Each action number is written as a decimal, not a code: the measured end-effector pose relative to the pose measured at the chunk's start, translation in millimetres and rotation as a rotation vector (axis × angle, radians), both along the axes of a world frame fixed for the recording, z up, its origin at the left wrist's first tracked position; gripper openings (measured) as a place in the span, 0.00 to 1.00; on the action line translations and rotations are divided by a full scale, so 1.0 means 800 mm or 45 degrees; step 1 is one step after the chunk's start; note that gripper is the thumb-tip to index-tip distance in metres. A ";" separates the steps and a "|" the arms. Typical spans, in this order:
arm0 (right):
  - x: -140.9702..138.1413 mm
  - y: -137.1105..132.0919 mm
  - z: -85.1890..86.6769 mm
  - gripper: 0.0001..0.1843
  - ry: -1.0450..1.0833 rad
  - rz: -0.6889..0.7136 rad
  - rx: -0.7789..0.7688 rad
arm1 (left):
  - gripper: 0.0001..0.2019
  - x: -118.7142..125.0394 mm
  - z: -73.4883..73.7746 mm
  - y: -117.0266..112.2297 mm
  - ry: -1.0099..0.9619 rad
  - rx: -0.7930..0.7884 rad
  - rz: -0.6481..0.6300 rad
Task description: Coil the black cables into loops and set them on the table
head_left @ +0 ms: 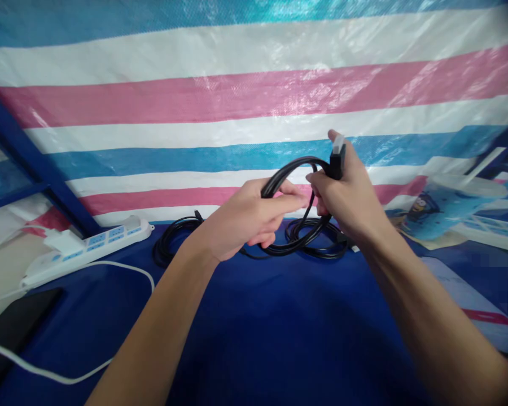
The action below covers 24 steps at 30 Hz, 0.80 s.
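Both my hands are raised over a blue cloth-covered table (279, 316), holding a coiled black cable (291, 169). My left hand (245, 217) is closed round the left side of the coil. My right hand (349, 194) grips the right side and pinches the cable's black plug (337, 158) upright between thumb and fingers. Two more black cable coils lie on the table behind the hands, one behind my left wrist (171, 239) and one under the held coil (317, 239).
A white and blue power strip (88, 245) with its white cord (110, 268) lies at the left. A dark flat object (12, 327) sits at the lower left. A blue printed cup or package (440, 208) lies at the right. A striped tarp (254, 96) hangs behind.
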State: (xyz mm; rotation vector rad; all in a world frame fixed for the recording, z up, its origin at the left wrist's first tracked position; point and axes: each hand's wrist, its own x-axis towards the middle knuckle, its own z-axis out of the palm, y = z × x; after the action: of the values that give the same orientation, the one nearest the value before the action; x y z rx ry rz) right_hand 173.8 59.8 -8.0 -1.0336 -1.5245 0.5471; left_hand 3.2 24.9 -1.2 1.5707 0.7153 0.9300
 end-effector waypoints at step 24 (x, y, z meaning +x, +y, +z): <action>0.008 -0.027 0.017 0.10 -0.809 0.445 -0.270 | 0.04 -0.015 0.002 0.007 0.214 -0.067 0.035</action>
State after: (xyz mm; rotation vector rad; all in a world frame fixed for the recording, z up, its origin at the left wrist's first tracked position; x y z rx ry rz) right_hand 180.5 38.5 5.8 -1.1747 -2.2746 0.6691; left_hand -8.5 30.2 0.1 1.6089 0.8742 0.7994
